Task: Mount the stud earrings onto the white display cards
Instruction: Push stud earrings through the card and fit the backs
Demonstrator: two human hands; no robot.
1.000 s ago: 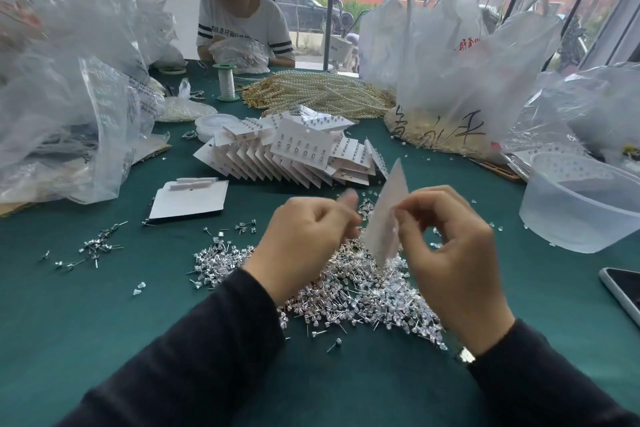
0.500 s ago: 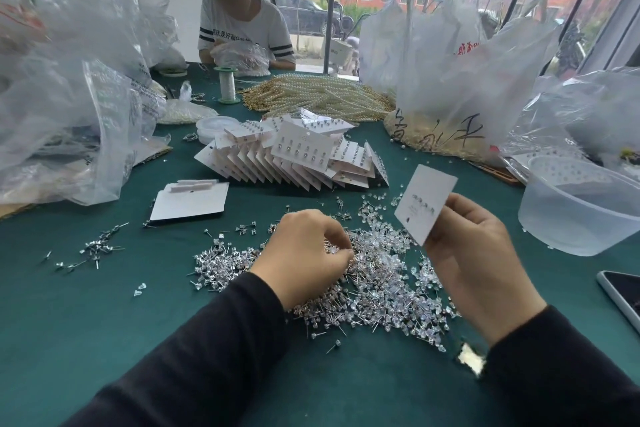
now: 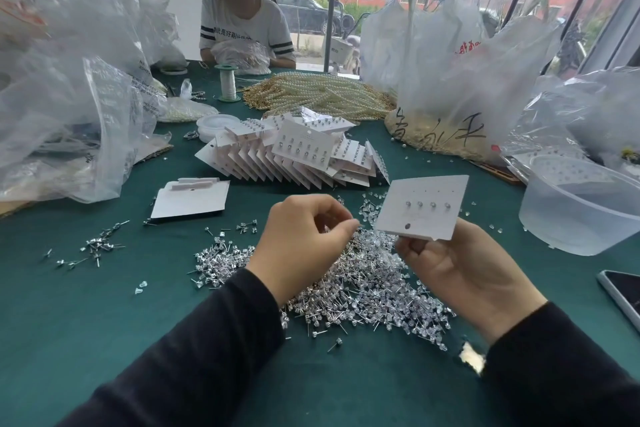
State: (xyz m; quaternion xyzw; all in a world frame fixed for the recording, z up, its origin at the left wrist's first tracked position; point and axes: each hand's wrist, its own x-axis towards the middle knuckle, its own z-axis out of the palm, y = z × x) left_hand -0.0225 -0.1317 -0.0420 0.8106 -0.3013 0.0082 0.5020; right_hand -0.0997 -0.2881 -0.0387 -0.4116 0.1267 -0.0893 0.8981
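Right hand [image 3: 460,274] is palm-up and pinches one white card [image 3: 422,208] by its bottom edge, holding it in the air, tilted, face toward us. The card carries four studs in one row, with a row of small empty holes above and one dark hole near the bottom edge. Left hand [image 3: 304,243] is curled, thumb and forefinger tips pressed together just beside the card's lower-left corner but not touching it. We cannot tell whether a stud sits between them; it's too small. Both hands hover over one big pile of loose studs [image 3: 363,284] on the green surface [image 3: 86,322], too many to count. A second, thin scatter of studs [image 3: 93,248] lies well apart to the left. Open room: bare surface at front left and between the two stud patches. Right side is tighter, with one clear plastic tub [image 3: 581,215] near the card's right edge and one phone [image 3: 623,295] cut off by the frame edge. Behind the held card is one fanned heap of filled cards [image 3: 294,156], apart from it, more than ten. One small stack of blank cards [image 3: 190,199] lies to the left of that. Far side holds a heap of pearl strands [image 3: 318,97], one spool [image 3: 227,81] and plastic bags [image 3: 450,62] on both flanks. One other person [image 3: 242,28] is seated at the far edge.
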